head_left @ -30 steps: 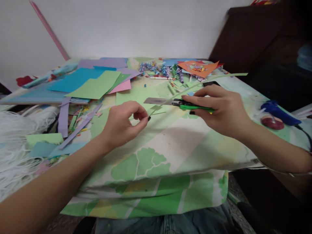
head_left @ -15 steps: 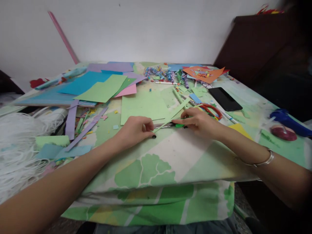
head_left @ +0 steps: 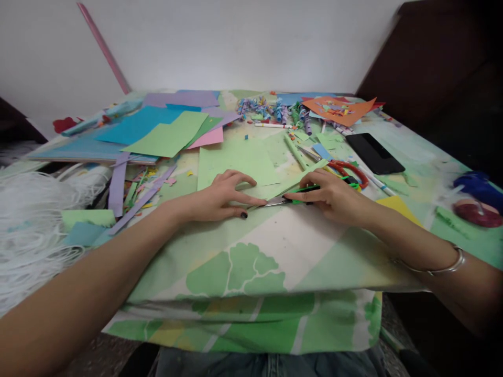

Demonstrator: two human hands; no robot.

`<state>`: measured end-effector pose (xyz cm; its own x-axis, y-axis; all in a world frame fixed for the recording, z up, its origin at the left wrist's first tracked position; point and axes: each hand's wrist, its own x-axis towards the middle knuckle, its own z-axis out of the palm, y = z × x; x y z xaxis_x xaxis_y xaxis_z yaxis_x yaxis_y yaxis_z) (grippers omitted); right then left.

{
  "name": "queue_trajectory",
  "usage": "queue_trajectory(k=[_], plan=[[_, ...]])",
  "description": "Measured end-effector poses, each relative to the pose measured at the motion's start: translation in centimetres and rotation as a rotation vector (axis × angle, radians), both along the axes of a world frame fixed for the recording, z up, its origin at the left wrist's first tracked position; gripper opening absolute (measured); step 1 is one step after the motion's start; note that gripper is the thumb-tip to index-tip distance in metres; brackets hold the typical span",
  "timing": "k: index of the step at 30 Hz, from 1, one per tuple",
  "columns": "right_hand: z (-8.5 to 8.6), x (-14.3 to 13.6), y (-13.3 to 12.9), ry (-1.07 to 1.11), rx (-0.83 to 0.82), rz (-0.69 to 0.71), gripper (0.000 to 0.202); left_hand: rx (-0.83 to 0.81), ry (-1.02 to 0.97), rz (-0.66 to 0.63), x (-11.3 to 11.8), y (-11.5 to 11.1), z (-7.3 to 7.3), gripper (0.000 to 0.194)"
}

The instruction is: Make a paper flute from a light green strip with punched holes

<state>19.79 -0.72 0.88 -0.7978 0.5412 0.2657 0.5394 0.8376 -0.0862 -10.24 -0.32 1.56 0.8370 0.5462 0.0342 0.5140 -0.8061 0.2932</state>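
Note:
My right hand (head_left: pixel 328 196) is closed around a green and black craft knife (head_left: pixel 304 196), its metal blade pointing left. Beneath that blade lies a narrow light-green paper strip (head_left: pixel 301 179), slanting up to the right past my right fingers. My left hand (head_left: pixel 222 198) has its fingers apart, with the index fingertip pressing on the strip's lower left end beside the blade tip. Just behind both hands a light-green sheet (head_left: pixel 236 162) rests flat on the patterned tablecloth (head_left: pixel 243 267).
Red-handled scissors (head_left: pixel 348 170), a black phone (head_left: pixel 375 153) and a blue glue gun (head_left: pixel 477 188) are at the right. Coloured sheets (head_left: pixel 137 123) and white cord (head_left: pixel 35 230) occupy the left. Curled paper pieces (head_left: pixel 261 108) and an orange sheet (head_left: pixel 346 110) lie at the back.
My left fingers have spread from a pinch and now press on the strip's end. The knife is more visible in my right hand, and the view has shifted slightly.

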Motion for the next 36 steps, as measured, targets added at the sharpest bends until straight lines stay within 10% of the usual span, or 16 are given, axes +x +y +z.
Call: queue_trajectory(k=[36], plan=[[0.6,-0.8,-2.6,-0.052,-0.035,0.009,0.044,0.060,0.048,-0.054,0.1,0.4,-0.4,0.044]])
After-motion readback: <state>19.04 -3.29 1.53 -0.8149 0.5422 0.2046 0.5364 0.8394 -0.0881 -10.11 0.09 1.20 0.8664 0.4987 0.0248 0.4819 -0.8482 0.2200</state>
